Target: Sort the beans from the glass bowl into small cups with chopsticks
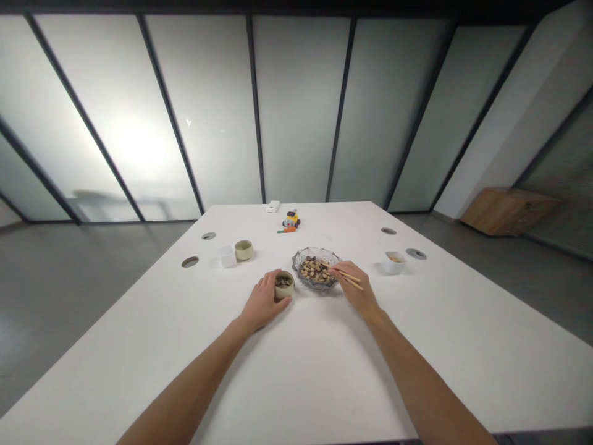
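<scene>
My left hand (265,301) is wrapped round a small pale green cup (285,291) that stands on the white table. Dark, seed-like pieces (283,282) lie inside the cup. In my right hand (356,289) is a pair of wooden chopsticks (349,279), whose tips reach into a clear glass bowl (317,285) with a wavy rim. Mixed light and dark nuts or seeds (313,269) fill the bowl's bottom. Whether the chopstick tips pinch a piece is too small to tell. Cup and bowl stand close side by side.
Left of the bowl are another pale green cup (243,250) and a white plastic container (227,256). To the right stands a white container (393,262) with some contents. Farther back lie a toy carrot (287,230), a yellow toy vehicle (291,219) and a white box (273,206).
</scene>
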A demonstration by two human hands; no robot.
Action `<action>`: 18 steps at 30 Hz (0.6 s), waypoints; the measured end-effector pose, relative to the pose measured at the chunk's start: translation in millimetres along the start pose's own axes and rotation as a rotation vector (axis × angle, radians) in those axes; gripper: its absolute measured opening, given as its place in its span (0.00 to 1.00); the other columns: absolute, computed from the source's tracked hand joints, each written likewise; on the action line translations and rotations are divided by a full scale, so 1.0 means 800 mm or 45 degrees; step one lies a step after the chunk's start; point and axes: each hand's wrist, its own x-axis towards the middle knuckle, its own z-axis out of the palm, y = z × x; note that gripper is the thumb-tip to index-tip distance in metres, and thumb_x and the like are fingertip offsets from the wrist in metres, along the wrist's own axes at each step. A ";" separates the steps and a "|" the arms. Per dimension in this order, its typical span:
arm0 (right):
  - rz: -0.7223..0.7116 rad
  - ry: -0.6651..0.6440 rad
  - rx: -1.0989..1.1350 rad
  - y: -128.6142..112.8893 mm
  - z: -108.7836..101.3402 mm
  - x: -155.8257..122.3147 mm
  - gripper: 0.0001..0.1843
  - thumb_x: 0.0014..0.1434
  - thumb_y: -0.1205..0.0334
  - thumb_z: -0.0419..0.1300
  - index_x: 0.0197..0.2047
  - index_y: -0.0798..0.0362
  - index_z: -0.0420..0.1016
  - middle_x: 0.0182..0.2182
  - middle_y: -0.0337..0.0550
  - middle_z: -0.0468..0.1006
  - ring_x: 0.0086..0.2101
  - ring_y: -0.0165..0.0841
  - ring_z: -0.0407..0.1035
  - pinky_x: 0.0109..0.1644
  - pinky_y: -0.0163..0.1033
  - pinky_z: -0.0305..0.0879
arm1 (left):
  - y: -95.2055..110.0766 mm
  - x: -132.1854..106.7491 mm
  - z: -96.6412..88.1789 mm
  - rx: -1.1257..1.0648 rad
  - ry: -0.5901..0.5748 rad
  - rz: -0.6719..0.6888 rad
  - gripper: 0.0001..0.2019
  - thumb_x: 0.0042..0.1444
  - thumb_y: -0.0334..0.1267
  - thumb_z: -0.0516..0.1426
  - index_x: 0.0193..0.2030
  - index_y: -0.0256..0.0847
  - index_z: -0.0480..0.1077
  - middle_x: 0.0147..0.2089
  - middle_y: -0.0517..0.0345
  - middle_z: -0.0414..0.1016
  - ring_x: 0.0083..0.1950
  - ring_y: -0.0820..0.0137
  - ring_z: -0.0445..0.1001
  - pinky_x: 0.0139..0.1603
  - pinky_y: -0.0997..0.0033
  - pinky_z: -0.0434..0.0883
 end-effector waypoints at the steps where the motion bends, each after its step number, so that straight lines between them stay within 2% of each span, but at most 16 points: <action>1: -0.015 0.008 -0.012 -0.001 -0.001 0.000 0.22 0.70 0.38 0.64 0.38 0.48 0.86 0.37 0.48 0.85 0.38 0.41 0.80 0.44 0.47 0.79 | 0.000 0.000 0.000 0.000 0.003 0.001 0.33 0.60 0.41 0.66 0.71 0.46 0.65 0.69 0.43 0.73 0.68 0.49 0.74 0.71 0.44 0.71; 8: -0.008 0.164 -0.107 -0.006 -0.004 0.000 0.22 0.71 0.39 0.63 0.38 0.47 0.85 0.36 0.49 0.86 0.38 0.42 0.80 0.45 0.48 0.80 | 0.000 0.000 -0.001 0.007 -0.010 -0.018 0.33 0.60 0.42 0.66 0.71 0.45 0.65 0.69 0.42 0.72 0.68 0.48 0.74 0.71 0.44 0.71; 13: 0.060 0.082 0.010 -0.007 0.004 0.003 0.25 0.66 0.35 0.66 0.36 0.48 0.86 0.36 0.49 0.87 0.38 0.43 0.81 0.47 0.51 0.80 | 0.001 0.000 -0.002 -0.008 -0.001 0.001 0.33 0.60 0.41 0.66 0.71 0.46 0.65 0.69 0.44 0.73 0.69 0.50 0.74 0.71 0.46 0.70; 18: 0.086 0.020 0.051 -0.013 0.007 0.004 0.25 0.67 0.34 0.65 0.36 0.48 0.87 0.36 0.49 0.87 0.38 0.43 0.81 0.47 0.50 0.79 | -0.002 -0.001 0.000 -0.012 -0.001 0.003 0.33 0.60 0.41 0.66 0.72 0.47 0.64 0.70 0.44 0.73 0.70 0.49 0.73 0.73 0.45 0.69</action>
